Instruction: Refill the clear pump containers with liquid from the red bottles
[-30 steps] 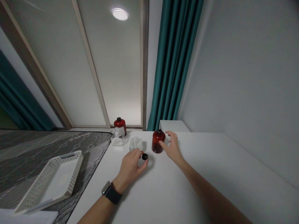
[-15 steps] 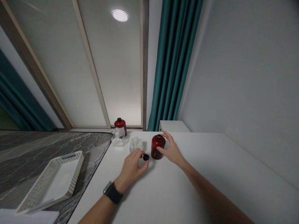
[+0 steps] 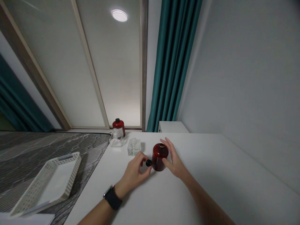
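An uncapped dark red bottle point(image 3: 159, 160) stands on the white table in front of me, its neck opening showing at the top. My right hand point(image 3: 173, 162) is curved about its right side, thumb at the front and fingers behind. Just left of the bottle, my left hand point(image 3: 138, 168) pinches a small round black cap point(image 3: 148, 162) between thumb and fingertips. Behind the left hand sits a clear glass bottle with a stopper point(image 3: 134, 147). A black watch is on my left wrist.
Farther back on the left, a second red bottle point(image 3: 118, 124) with a black cap and pale label stands behind a clear container point(image 3: 116, 142). A white perforated basket point(image 3: 67, 189) lies on the grey marbled surface at left. A white cabinet point(image 3: 173, 126) stands beyond the table.
The uncapped red bottle has come nearer to me, together with my right hand. My left hand has shifted slightly right with the cap, which now sits close against the bottle's side in view.
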Motion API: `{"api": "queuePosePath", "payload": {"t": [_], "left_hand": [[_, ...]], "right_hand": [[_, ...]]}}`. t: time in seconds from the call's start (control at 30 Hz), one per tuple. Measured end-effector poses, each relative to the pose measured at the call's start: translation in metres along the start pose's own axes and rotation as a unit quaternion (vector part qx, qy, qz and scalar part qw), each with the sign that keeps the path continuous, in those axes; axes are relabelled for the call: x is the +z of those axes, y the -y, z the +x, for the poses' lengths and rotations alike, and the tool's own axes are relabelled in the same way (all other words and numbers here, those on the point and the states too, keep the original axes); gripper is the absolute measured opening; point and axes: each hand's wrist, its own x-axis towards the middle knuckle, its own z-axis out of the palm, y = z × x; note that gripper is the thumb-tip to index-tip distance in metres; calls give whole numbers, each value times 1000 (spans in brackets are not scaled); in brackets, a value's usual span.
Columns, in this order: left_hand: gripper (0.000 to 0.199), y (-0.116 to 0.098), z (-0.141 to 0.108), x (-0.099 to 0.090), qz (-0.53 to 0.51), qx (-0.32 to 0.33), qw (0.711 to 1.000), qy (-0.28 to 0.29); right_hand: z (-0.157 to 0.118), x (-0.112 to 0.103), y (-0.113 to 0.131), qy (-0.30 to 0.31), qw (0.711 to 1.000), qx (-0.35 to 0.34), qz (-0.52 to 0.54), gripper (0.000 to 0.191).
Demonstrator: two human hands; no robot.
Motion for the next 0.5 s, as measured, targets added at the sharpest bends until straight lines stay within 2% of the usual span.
{"api": "queuePosePath", "payload": {"t": [0.07, 0.23, 0.37, 0.5], "left_hand": [[10, 1, 0, 0, -1, 4, 1000, 3], [12, 3, 0, 2, 4, 7, 1000, 9], [12, 4, 0, 3, 3, 9, 1000, 6], [10, 2, 1, 1, -10, 8, 1000, 1]], "right_hand": [[-3, 3, -3, -27, 999, 4, -26, 82], [-6, 13, -9, -139, 986, 20, -92, 91], [-3, 16, -10, -146, 986, 19, -83, 94], [-2, 13, -11, -134, 989, -4, -66, 87]]}}
